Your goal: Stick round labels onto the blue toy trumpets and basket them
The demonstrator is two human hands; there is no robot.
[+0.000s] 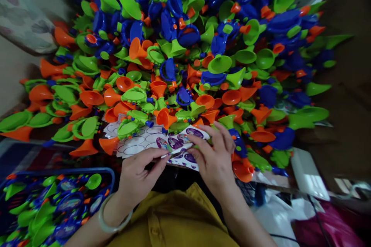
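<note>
A sheet of oval purple stickers (189, 158) lies at the table's near edge, partly curled or folded along a white strip. My left hand (139, 173) pinches the left end of that strip between thumb and forefinger. At the strip's right end, my right hand (214, 158) has its thumb and fingertips on the sticker sheet. Beneath and to the left are sheets with empty oval outlines (133, 142). Just beyond both hands, green and orange toy horns (165, 117) border the sheets.
A large heap of blue, green and orange toy horns (174, 50) covers the table. At the lower left stands a blue basket (111, 173) filled with similar toys. A white box-shaped object (308, 173) lies at the right edge, near plastic bags (275, 216) and cables.
</note>
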